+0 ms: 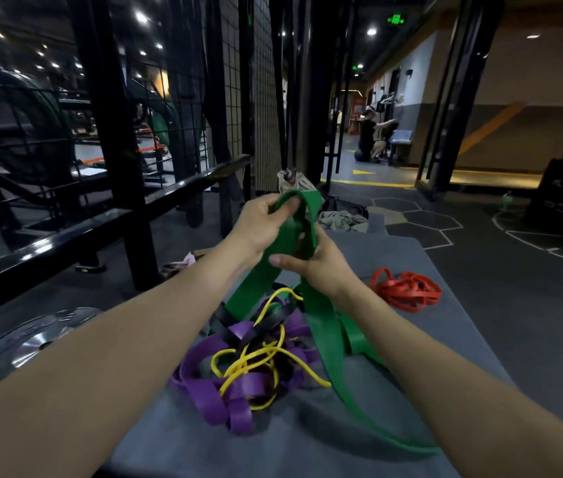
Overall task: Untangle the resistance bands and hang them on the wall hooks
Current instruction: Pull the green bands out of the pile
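Head view shows both hands lifting the wide green band [321, 326] above a grey mat [445, 339]. Its lower loops run down into the tangle of the purple band [204, 391], yellow band [255, 357] and a black band [255, 326], so pulling up hard would likely drag that whole knot along or tighten it. The red band [407, 291] lies apart on the mat, to the right. Left hand [259, 222] pinches the top fold of the green band, thumb pressed on its face. Right hand [318, 263] curls around the strands just below, thumb across the front. No wall hooks are identifiable; nothing looks hung yet.
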### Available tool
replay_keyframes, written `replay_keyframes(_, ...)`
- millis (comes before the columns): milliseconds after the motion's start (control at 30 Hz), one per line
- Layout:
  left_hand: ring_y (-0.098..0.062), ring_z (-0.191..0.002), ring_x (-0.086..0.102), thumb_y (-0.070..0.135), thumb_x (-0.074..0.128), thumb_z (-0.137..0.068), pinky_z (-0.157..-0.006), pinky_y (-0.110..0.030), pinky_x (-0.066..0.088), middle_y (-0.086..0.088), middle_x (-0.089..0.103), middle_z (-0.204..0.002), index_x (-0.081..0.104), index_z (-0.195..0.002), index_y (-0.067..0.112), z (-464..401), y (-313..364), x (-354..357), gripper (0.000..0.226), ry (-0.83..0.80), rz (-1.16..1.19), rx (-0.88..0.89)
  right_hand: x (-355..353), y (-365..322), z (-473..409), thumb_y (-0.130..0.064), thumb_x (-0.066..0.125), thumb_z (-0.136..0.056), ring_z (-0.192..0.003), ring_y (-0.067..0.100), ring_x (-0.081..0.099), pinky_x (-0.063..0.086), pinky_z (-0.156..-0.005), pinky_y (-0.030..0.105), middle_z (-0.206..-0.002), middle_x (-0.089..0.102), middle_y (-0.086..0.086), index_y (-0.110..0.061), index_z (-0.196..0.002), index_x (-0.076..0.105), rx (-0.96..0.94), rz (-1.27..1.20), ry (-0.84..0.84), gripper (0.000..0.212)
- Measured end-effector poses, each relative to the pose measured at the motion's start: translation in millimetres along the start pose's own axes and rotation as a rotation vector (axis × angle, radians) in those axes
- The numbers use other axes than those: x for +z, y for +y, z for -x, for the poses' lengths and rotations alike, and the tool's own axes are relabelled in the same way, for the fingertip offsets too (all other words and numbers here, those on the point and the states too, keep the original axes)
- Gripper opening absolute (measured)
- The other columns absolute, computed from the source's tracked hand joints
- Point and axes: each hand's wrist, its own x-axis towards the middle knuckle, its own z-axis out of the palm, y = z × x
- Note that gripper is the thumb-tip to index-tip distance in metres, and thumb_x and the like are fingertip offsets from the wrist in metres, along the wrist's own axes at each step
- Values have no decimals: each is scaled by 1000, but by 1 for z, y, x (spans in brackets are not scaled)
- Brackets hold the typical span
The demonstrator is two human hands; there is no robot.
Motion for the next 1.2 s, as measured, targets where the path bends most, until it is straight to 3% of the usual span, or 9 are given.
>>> replay_keyframes(133,-16,-88,63,9,57,-88,-89,-30,48,-2,69,-91,63,-97,12,4,-4,-3,12,-179,215,-133,-3,-1,-4,-4,69,-80,-68,5,61,52,-59,11,-88,65,1,-2,-103,62,24,-35,185,23)
replay_keyframes(333,-24,-125,47,9,67,-82,-104,-30,37,-10,49,-134,44,-132,4,18,-86,-38,55,-256,-579,-282,-46,19,-11,-10,75,-76,-91,25,65,53,-90,41,-103,68,11,-2,-106,64,199,18,425,33)
replay_keyframes(567,-29,-103,60,28,59,-88,-87,-32,46,-11,67,-109,65,-107,14,24,-156,-50,24,-324,-1154,-308,-90,43,-14,-16,70,-82,-111,34,59,48,-96,44,-118,64,17,-3,-118,56,281,387,460,41)
replay_keyframes(733,-26,-83,61,30,63,-86,-72,-33,45,-4,60,-75,62,-74,18,16,-151,-60,17,-67,-1033,-294,-87,77,-12,-17,56,-91,-116,40,53,43,-93,41,-122,58,25,4,-119,47,418,611,320,37)
replay_keyframes(800,-27,-78,61,24,61,-88,-74,-36,45,-9,60,-74,64,-76,11,7,-136,-61,17,61,-926,-216,-75,87,-15,-23,55,-90,-108,39,58,47,-86,40,-114,61,24,4,-115,50,397,575,237,37)
replay_keyframes(867,-22,-72,57,19,59,-89,-74,-34,47,-12,62,-75,67,-81,6,-6,-110,-60,18,171,-797,-110,-58,83,-17,-41,59,-86,-98,31,62,50,-78,37,-103,64,19,-1,-112,56,340,523,131,48)
replay_keyframes(1000,-6,-49,54,17,60,-89,-47,-15,46,-1,60,-65,67,-76,14,-29,-47,-51,16,289,-428,-43,-24,62,-27,-87,57,-47,-107,30,60,51,-93,45,-106,68,12,-18,-106,65,206,457,25,91)
replay_keyframes(1100,-11,-60,61,12,55,-92,-59,-23,55,-2,63,-70,67,-88,3,-35,-22,-33,16,216,-184,-92,-9,41,-33,-79,68,-39,-115,30,54,46,-99,45,-110,65,6,-20,-112,64,108,413,24,94)
replay_keyframes(1200,-22,-69,62,7,50,-93,-67,-29,56,-10,63,-76,60,-76,6,-32,-9,-14,20,180,71,-186,-4,29,-28,-50,85,-50,-119,28,48,43,-104,45,-108,48,1,-11,-119,55,112,340,85,85)
